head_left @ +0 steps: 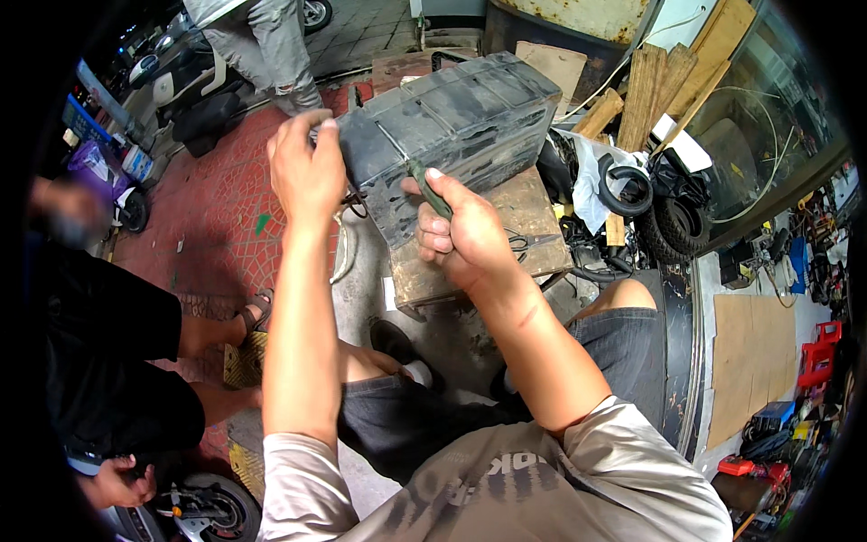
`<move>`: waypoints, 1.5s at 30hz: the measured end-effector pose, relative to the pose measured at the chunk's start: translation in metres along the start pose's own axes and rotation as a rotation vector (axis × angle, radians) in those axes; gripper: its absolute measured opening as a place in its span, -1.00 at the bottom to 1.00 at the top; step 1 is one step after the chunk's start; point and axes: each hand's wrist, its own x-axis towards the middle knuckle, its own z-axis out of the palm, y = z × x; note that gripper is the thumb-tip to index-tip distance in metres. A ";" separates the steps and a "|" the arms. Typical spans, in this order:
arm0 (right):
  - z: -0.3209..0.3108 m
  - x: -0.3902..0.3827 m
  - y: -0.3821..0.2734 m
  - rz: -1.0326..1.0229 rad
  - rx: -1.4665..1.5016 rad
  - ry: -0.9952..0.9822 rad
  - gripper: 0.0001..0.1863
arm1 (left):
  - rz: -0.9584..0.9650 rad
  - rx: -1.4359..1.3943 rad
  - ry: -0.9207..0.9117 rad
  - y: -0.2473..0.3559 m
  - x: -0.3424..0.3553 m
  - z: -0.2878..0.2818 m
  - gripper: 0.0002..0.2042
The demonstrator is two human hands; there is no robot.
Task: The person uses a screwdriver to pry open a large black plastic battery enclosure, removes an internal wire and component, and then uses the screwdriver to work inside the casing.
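A long dark grey battery-like case (442, 113), scuffed and stained, lies at a slant on a low wooden stand (528, 212). My right hand (465, 226) is closed round a dark green-handled tool (432, 190). Its tip points at the case's near upper edge, beside a seam; the kind of tool is unclear. At the case's left end my left hand (307, 172) is curled, thumb and fingers bent toward each other; what they grip is hidden. Below that end hangs a dark wire loop (357, 204). Scissors (528, 241) lie on the stand, beside my right wrist.
Wooden planks (646, 95), a black tyre (682, 226) and loose parts crowd the right side, near a flat cardboard sheet (751, 366). A seated person (108, 343) is close on my left. Another person (266, 54) stands beyond the case on red paving (217, 194).
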 end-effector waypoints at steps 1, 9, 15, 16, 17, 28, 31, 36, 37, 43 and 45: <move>-0.001 0.000 -0.002 0.080 0.067 -0.056 -0.60 | -0.045 0.047 -0.076 -0.011 0.016 0.009 -0.72; -0.004 0.002 -0.003 -0.067 -0.203 -0.035 -0.60 | -0.114 0.148 -0.285 -0.020 0.030 0.057 -0.66; -0.007 -0.003 -0.007 -0.898 -1.738 0.225 -0.58 | -0.023 0.130 -0.300 -0.026 0.030 0.055 -0.70; -0.003 -0.004 -0.007 -0.846 -1.739 0.215 -0.55 | -0.037 0.122 -0.300 -0.032 0.028 0.049 -0.69; -0.003 -0.004 -0.006 -0.919 -1.624 0.220 -0.56 | -0.044 0.107 -0.297 -0.035 0.029 0.048 -0.68; -0.009 0.019 0.044 -1.197 -0.926 0.460 -0.59 | -0.138 0.049 -0.234 -0.035 0.027 0.063 -0.65; -0.012 0.020 0.051 -1.334 -0.936 0.427 -0.56 | -0.172 -0.008 -0.212 -0.043 0.025 0.065 -0.66; -0.006 -0.003 0.030 -0.851 -0.987 0.374 -0.63 | -0.204 -0.067 -0.171 -0.046 0.022 0.062 -0.65; -0.006 -0.006 0.027 -0.796 -1.003 0.375 -0.64 | -0.217 -0.054 -0.172 -0.044 0.021 0.062 -0.65; -0.012 0.018 0.049 -1.407 -1.019 0.475 -0.64 | -0.245 -0.068 -0.191 -0.036 0.022 0.064 -0.64; -0.010 0.019 0.051 -1.347 -0.958 0.448 -0.64 | -0.262 -0.085 -0.179 -0.038 0.025 0.065 -0.64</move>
